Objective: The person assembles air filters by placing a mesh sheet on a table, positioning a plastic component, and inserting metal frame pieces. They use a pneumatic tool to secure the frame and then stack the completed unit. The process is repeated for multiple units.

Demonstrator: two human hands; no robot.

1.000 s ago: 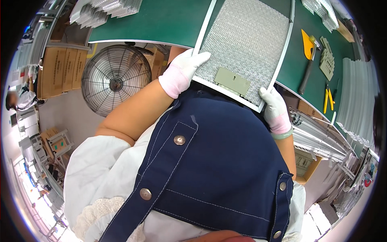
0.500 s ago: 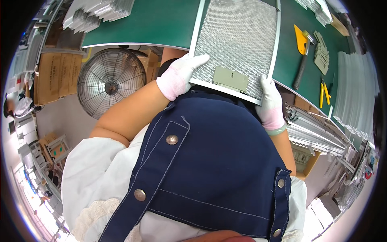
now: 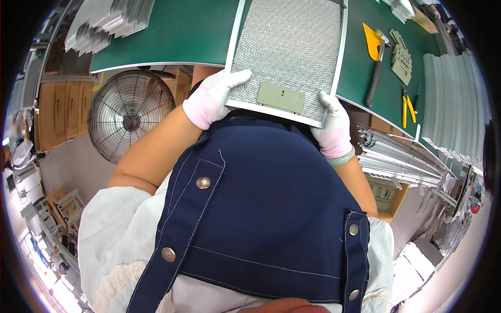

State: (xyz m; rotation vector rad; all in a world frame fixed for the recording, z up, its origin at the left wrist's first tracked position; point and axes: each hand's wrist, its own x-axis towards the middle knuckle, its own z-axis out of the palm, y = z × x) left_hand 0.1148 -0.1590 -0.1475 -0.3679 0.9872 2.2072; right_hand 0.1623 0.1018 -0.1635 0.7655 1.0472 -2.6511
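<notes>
A framed metal mesh filter panel [image 3: 292, 47] overhangs the near edge of the green table, close against my apron. My left hand [image 3: 215, 96], in a white glove with a pink cuff, grips its left near corner, the thumb lying over the mesh. At the right near corner, my right hand [image 3: 334, 125] is closed round the frame, its thumb on top. A flat grey-green plastic plate [image 3: 281, 98] with a small slot sits at the panel's near end, between the hands. The fingers under the frame are hidden.
Right of the panel on the green table [image 3: 177, 36] lie a hammer [image 3: 374, 78], an orange scraper [image 3: 371, 41], yellow-handled pliers [image 3: 405, 110] and several grey-green plates [image 3: 401, 62]. Mesh sheets [image 3: 112, 21] are stacked far left. A floor fan [image 3: 130, 117] stands left, metal strips [image 3: 399, 161] right.
The whole scene has shifted left in the picture, with the panel looking slightly less tilted. Both hands keep the same hold on its near corners.
</notes>
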